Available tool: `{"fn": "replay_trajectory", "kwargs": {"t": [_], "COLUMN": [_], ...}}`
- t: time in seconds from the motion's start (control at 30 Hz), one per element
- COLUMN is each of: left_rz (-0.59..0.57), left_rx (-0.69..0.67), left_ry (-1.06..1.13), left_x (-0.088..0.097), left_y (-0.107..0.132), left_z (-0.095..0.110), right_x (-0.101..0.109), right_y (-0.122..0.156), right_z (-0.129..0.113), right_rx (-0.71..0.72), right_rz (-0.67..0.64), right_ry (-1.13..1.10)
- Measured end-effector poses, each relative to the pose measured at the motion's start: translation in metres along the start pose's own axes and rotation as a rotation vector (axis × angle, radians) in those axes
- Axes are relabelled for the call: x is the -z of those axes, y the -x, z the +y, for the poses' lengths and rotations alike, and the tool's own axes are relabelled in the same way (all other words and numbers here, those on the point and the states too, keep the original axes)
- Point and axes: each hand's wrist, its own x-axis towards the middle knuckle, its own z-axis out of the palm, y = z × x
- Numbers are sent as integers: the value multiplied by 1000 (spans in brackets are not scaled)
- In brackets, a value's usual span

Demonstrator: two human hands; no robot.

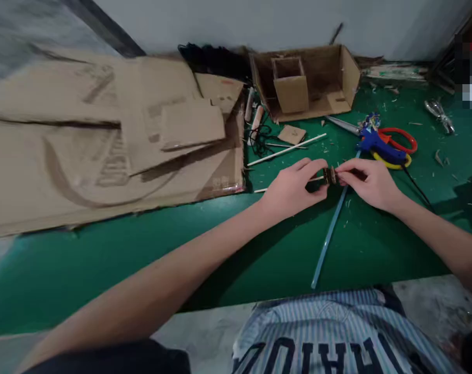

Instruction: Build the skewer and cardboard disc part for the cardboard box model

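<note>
Saw nearest, on green desk (220, 270), blue glue stick (328, 241). Next, found left hand's (290, 187) grip closed on small layered cardboard piece (329, 175), with right hand (370, 182) apparently pinching its right side; could not make out exact contact, nor any join to thin stick (260, 190) behind left hand. Judged layers assembled, fitting unfinished. Farther, noted loose stick (286, 150), blue glue gun (381, 147), open cardboard box (323, 85).

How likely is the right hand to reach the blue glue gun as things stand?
Probably yes: the glue gun lies just beyond the right hand, with nothing visible between them. That hand's fingertips are at the small cardboard piece, though, so may need freeing first.
</note>
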Motion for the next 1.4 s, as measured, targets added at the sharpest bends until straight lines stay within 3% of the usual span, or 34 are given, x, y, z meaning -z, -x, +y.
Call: {"fn": "replay_trajectory", "kwargs": {"t": [0.63, 0.87, 1.1, 1.4], "left_rz": [62, 85, 89, 97], "left_rx": [14, -69, 97, -123], "left_ry": [62, 102, -28, -100], "left_x": [-3, -1, -6, -10], "left_y": [5, 7, 6, 5], "left_z": [-5, -6, -6, -15], "right_x": [0, 0, 2, 1], "right_y": [2, 2, 0, 0], "right_z": [6, 7, 6, 5], "right_rx": [0, -7, -17, -31], "right_rz": [16, 28, 79, 90], "right_ry": [-11, -9, -46, -73]}}
